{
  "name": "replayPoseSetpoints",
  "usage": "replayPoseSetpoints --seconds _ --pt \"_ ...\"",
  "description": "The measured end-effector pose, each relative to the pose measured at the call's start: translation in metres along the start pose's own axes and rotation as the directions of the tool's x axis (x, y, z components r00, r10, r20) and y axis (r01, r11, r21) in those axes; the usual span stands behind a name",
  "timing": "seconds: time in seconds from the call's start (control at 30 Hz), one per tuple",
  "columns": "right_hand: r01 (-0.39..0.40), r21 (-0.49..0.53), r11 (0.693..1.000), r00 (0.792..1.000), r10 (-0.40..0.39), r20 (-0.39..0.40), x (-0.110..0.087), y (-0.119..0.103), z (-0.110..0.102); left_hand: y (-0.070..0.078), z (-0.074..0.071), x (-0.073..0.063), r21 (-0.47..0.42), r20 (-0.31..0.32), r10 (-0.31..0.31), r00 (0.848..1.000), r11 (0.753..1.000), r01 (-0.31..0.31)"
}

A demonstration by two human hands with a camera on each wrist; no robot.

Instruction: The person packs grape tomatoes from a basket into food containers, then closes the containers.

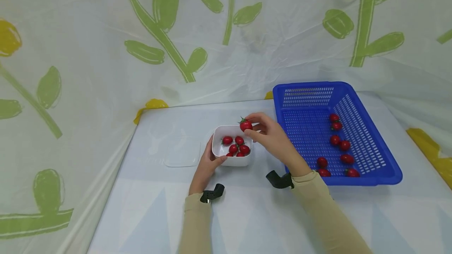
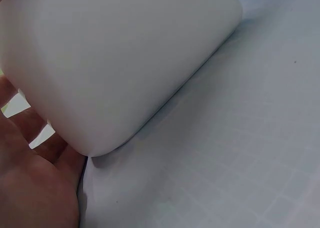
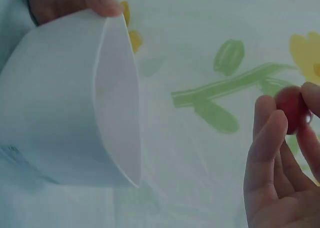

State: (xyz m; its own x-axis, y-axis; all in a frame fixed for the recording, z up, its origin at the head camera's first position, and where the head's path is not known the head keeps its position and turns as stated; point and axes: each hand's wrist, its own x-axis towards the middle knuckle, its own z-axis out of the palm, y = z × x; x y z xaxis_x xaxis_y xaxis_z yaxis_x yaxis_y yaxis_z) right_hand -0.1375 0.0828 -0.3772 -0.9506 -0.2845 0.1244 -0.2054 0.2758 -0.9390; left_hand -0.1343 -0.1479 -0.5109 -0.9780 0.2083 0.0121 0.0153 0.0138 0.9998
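A white square container (image 1: 236,162) stands on the table with several red cherry tomatoes inside. My left hand (image 1: 205,168) grips its left side, thumb over the near rim and fingers along the outer wall; in the left wrist view the container's wall (image 2: 120,67) fills the upper left. Above the container's far right corner, my right hand (image 1: 272,138) pinches one cherry tomato (image 1: 246,125) with green sepals between thumb and fingertips. The right wrist view shows that tomato (image 3: 291,109) clear of the container's rim (image 3: 136,138).
To the right is a blue plastic basket (image 1: 300,128) with several cherry tomatoes (image 1: 347,159) lying mostly along its right side and near end. A clear flat lid (image 1: 181,156) lies left of the container. Behind the table hangs a flower-patterned sheet (image 1: 275,62).
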Motion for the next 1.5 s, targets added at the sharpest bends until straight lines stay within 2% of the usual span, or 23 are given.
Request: replayPoseSetpoints --seconds 0.1,0.27,0.4,0.53,0.73,0.83,1.0,1.1,1.27,1.4,1.5 --pt "-0.020 0.027 0.999 0.999 0.021 -0.036 0.003 0.007 0.012 -0.010 0.000 0.003 0.003 -0.008 0.000 1.000 1.000 0.000" --pt "-0.077 0.000 0.997 0.993 0.077 -0.087 0.006 0.021 0.031 -0.011 0.000 0.004 0.009 -0.002 0.015 1.000 1.000 -0.015" --pt "-0.104 -0.026 0.994 0.991 0.101 -0.092 0.005 0.036 0.045 -0.014 -0.001 0.005 -0.002 0.002 0.014 1.000 1.000 -0.014" --pt "-0.070 -0.113 0.991 0.991 0.055 -0.125 0.003 0.046 0.056 -0.014 -0.001 0.005 -0.006 -0.001 0.012 1.000 1.000 -0.012" --pt "-0.036 -0.273 0.961 0.984 -0.013 -0.178 -0.003 0.055 0.067 -0.006 -0.001 0.002 -0.007 0.005 0.021 1.000 1.000 -0.021" --pt "0.014 -0.363 0.932 0.973 -0.096 -0.208 -0.006 0.060 0.069 0.002 0.001 0.001 0.001 0.027 0.017 0.999 1.000 -0.017" --pt "0.092 -0.483 0.871 0.943 -0.231 -0.238 -0.008 0.065 0.074 0.010 0.002 0.001 0.008 0.056 -0.007 0.998 1.000 0.006" --pt "0.096 -0.502 0.859 0.936 -0.249 -0.247 -0.007 0.064 0.078 0.010 -0.003 0.002 0.004 0.054 -0.013 0.998 1.000 0.013" --pt "0.082 -0.481 0.873 0.943 -0.224 -0.245 -0.005 0.059 0.084 0.002 -0.011 0.004 0.005 0.019 0.003 1.000 1.000 -0.003" --pt "0.071 -0.483 0.873 0.942 -0.217 -0.255 -0.008 0.061 0.085 -0.005 -0.009 0.003 -0.010 0.030 0.001 1.000 1.000 -0.001" --pt "0.097 -0.488 0.867 0.934 -0.249 -0.257 -0.010 0.062 0.084 -0.007 -0.007 0.002 -0.003 0.024 -0.008 1.000 1.000 0.008"
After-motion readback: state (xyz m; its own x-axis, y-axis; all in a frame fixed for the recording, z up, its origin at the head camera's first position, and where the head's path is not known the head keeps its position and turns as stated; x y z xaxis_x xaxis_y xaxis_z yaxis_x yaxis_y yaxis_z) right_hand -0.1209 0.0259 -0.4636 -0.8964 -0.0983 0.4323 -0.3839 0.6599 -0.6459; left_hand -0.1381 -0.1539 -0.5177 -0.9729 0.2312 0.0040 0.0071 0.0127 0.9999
